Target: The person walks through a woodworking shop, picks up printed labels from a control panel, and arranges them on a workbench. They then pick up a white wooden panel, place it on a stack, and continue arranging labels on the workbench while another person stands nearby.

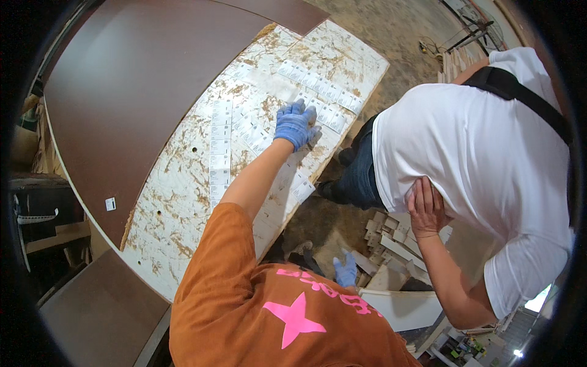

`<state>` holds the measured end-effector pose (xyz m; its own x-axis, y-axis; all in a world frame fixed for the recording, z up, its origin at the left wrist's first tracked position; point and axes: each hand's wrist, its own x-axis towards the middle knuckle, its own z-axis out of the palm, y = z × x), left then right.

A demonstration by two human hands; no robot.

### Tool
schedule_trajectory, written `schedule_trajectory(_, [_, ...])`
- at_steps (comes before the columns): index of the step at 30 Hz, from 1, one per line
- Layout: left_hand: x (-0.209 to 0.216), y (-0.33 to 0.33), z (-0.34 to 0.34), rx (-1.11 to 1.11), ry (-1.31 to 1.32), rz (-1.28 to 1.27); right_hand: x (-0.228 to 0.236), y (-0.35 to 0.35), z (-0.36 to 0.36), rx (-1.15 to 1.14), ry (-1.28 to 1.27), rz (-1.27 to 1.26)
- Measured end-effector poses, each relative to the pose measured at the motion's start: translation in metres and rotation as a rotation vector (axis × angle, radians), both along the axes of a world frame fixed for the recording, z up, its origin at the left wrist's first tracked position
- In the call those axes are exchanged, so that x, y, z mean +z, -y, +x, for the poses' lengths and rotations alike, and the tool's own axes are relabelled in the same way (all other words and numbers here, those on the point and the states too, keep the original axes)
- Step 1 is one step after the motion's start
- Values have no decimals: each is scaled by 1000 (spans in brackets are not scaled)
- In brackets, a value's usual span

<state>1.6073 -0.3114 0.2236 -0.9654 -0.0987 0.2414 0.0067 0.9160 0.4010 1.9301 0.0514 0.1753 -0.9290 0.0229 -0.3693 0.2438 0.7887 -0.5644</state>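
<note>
My left hand [295, 125], in a blue knit glove, reaches out over the worn white board and rests on strips of printed labels. Its fingers are spread and partly bent, with nothing seen gripped in them. Beyond the fingertips runs a long white label strip [321, 84]; another label strip [220, 150] lies to the left of my forearm. A shorter label piece [301, 186] sits at the board's right edge. Low beside my body hangs my right hand [346, 270], also blue-gloved, its fingers apart and holding nothing visible.
Large brown panels [140, 67] lie along the left, one bearing a small white label [110, 203]. A person in a white shirt [465, 159] stands close on the right, one hand [425, 208] at their side. Stacked wood offcuts [391, 244] are on the floor.
</note>
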Motion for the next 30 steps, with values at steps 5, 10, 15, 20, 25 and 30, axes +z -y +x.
schedule_trajectory(5, [-8, 2, 5, -56, 50, -7, 1, 6, -11, -21, 124, -12])
schedule_trajectory(10, [-14, -16, 8, -36, -84, -19, -4, 11, -28, -20, 105, -25])
schedule_trajectory(15, [-4, -41, 11, -147, 39, 133, -10, 9, -39, -27, 130, -39])
schedule_trajectory(20, [-7, -32, 5, -85, -51, 176, -16, 3, -39, -31, 126, -60])
schedule_trajectory(25, [-11, -12, 10, 3, -114, 140, -17, 2, -36, -12, 177, -7])
schedule_trajectory(30, [-12, 9, 16, 94, -85, 137, -16, 9, -40, 5, 213, -45])
